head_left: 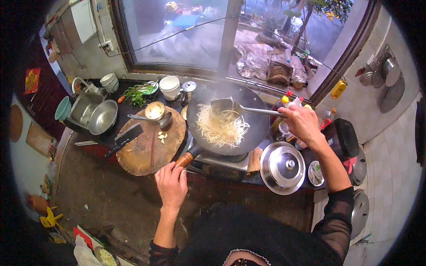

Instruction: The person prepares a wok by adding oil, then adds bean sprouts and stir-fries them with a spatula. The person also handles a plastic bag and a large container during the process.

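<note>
My left hand (172, 186) grips the wooden handle (185, 160) of a dark wok (213, 148) that sits on a gas stove (221, 163). Pale bean sprouts (223, 129) lie heaped in the wok, and steam rises from them. In my right hand (299, 124) is the long metal handle of a wok spatula (259, 110). Its blade reaches over the far side of the sprouts, partly blurred by steam. Left of the wok, a round wooden chopping board (139, 166) carries a cleaver (128, 136), peeled garlic cloves (162, 136), chopsticks (152, 146), a ladle (164, 120) and a small bowl (154, 110).
A metal lid (283, 168) and a small plate of food (316, 173) stand right of the stove. Bottles (286, 99) crowd the wok's right side. Behind the board are leafy greens (137, 97) and white tubs (169, 88). A metal basin (103, 117) adjoins the sink (85, 106).
</note>
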